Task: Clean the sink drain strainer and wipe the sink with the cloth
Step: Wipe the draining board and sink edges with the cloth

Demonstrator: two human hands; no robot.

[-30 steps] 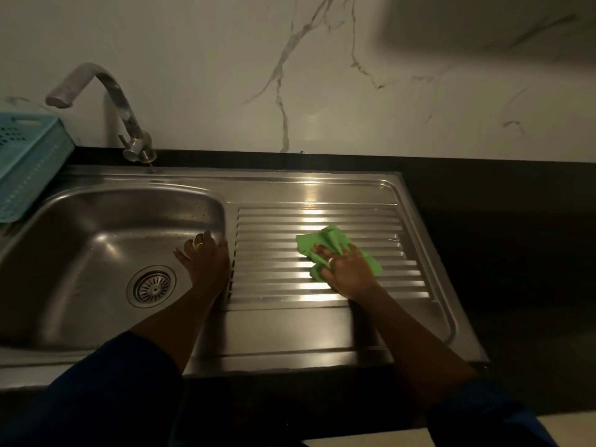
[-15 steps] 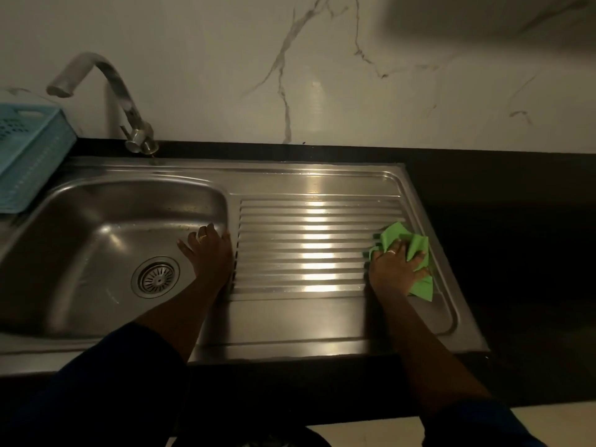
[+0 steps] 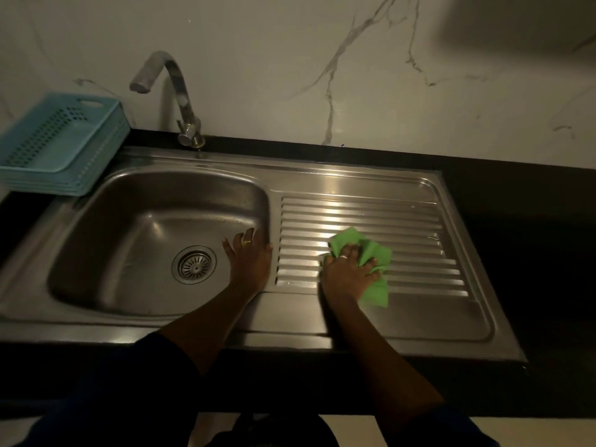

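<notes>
Right hand (image 3: 350, 274) palm-down, fingers spread and pressing on the crumpled bright green cloth (image 3: 371, 264), wrist straight, forearm running back to a dark blue sleeve (image 3: 451, 427). Grip: flat press with fingers curled lightly into the folds, cloth pinned against the ribbed steel drainboard (image 3: 416, 253) just right of the basin. Left hand (image 3: 250, 256) open, holding nothing, palm braced on the ridge between basin and drainboard, fingers draped over the basin's right wall; ring on one finger. Stainless steel sink basin (image 3: 129, 240): rounded rectangle, brushed, dull sheen. Round perforated metal drain strainer (image 3: 194, 264) seated in the basin floor, just left of the left hand. Curved chrome faucet (image 3: 175, 91) behind the basin. Light blue slotted plastic basket (image 3: 61, 143) at the basin's back-left corner. Black countertop (image 3: 516, 221) around the sink; white veined marble wall (image 3: 322, 59) behind.
</notes>
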